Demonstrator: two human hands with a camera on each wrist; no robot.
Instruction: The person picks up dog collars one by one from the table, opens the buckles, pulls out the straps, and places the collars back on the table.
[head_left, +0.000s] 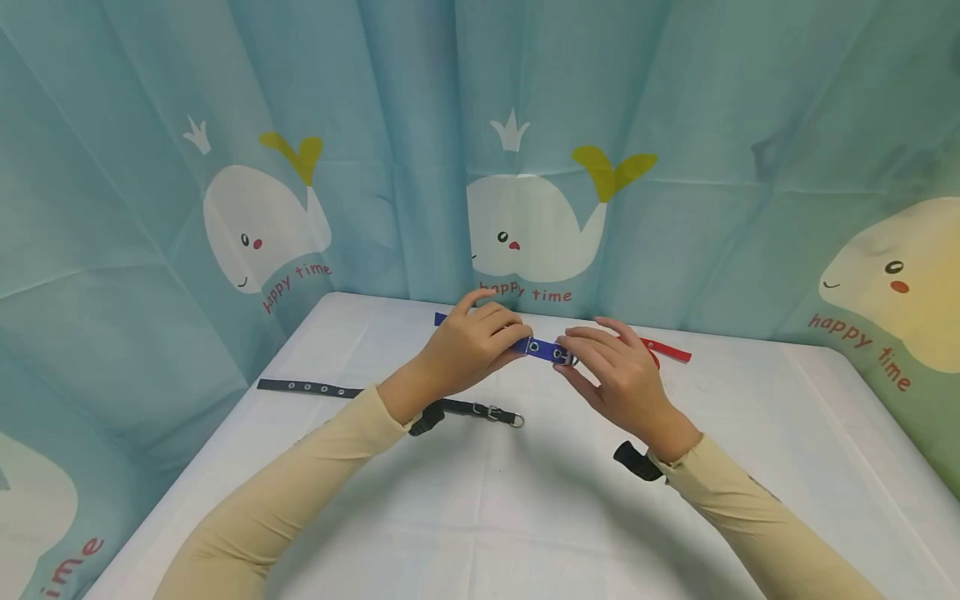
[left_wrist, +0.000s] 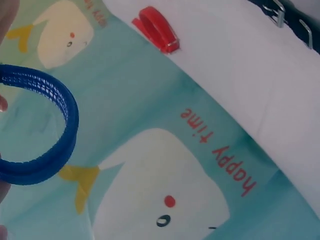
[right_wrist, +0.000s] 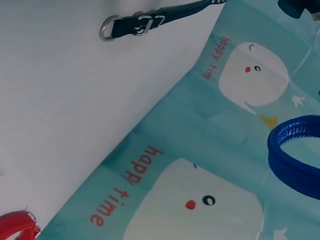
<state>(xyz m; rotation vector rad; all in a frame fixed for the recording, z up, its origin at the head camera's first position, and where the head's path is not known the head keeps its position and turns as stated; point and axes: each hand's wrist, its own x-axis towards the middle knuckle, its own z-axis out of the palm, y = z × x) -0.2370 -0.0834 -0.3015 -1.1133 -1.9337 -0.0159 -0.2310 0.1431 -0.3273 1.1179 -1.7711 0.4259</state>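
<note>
A blue collar (head_left: 545,350) with metal eyelets and a buckle is held up above the far part of the table. The left hand (head_left: 474,346) pinches its strap on one side. At the buckle end, the right hand (head_left: 618,379) grips it between thumb and fingers. Both wrist views show the blue collar (left_wrist: 69,140) bent round into a loop, the blue collar (right_wrist: 287,172) cut off by the frame edge. Fingers hide part of the buckle in the head view. Only slivers of fingers appear in the left wrist view; none are clear in the right.
On the white table (head_left: 480,517) a black collar (head_left: 459,406) lies stretched out flat, partly behind the left forearm. A red collar (left_wrist: 159,30), looped and buckled, lies by the back edge, partly behind the right hand. A whale-print curtain (head_left: 420,167) hangs behind the table.
</note>
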